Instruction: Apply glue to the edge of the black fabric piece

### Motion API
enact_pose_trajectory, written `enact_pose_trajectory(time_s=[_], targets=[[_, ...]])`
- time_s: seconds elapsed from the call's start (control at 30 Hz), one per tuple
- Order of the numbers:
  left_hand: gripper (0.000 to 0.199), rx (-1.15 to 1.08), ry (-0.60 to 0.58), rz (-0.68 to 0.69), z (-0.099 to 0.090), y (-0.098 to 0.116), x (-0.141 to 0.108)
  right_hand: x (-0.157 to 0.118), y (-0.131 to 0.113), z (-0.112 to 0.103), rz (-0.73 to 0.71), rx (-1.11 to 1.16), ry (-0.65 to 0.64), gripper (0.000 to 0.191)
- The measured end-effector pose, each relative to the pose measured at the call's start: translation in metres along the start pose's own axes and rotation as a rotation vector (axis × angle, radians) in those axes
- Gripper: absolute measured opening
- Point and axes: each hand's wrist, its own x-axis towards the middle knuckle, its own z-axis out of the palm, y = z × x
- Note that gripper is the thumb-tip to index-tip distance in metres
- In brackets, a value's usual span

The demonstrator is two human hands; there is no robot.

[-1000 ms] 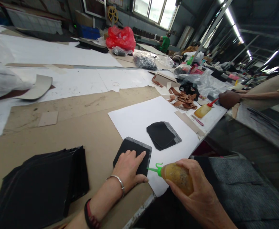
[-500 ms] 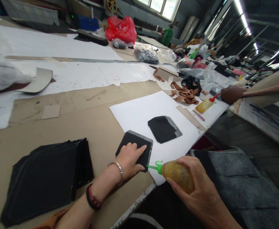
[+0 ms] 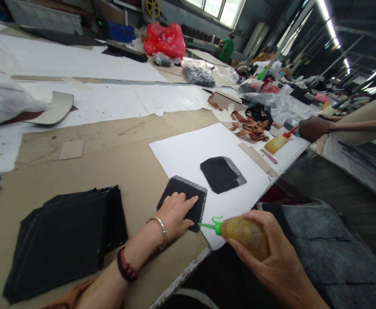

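Since a second ago, thumb of left hand (image 3: 174, 216) moved from past near corner onto black, grey-edged flat panel (image 3: 181, 187). Panel lies under left fingers: spread, flat on top, gripping nothing. Right hand (image 3: 274, 251) curled round amber-filled squeeze bottle (image 3: 246, 235), green pointed nozzle (image 3: 207, 225) at panel's right edge.

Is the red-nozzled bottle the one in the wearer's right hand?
No: the right hand grips the green-nozzled bottle, while the red-nozzled bottle rests farther off, apart from both of the wearer's hands.

A silver bangle (image 3: 164, 232) and red-black bracelet (image 3: 127, 269) are worn.
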Motion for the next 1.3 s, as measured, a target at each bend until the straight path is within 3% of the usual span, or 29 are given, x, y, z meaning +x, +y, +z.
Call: enact_pose_trajectory(time_s=[0.27, 0.5, 1.3], targets=[[0.065, -0.02, 0.024, 0.004, 0.001, -0.001, 0.0, 0.03, 0.022, 0.016, 0.006, -0.079, 0.177, 0.037], [0.065, -0.039, 0.03, -0.001, 0.002, -0.001, 0.0, 0.043, 0.024, 0.023, -0.054, -0.07, 0.175, 0.034], [0.064, -0.033, 0.025, 0.006, 0.001, -0.001, -0.001, 0.003, -0.002, 0.011, -0.037, 0.017, 0.046, 0.032]])
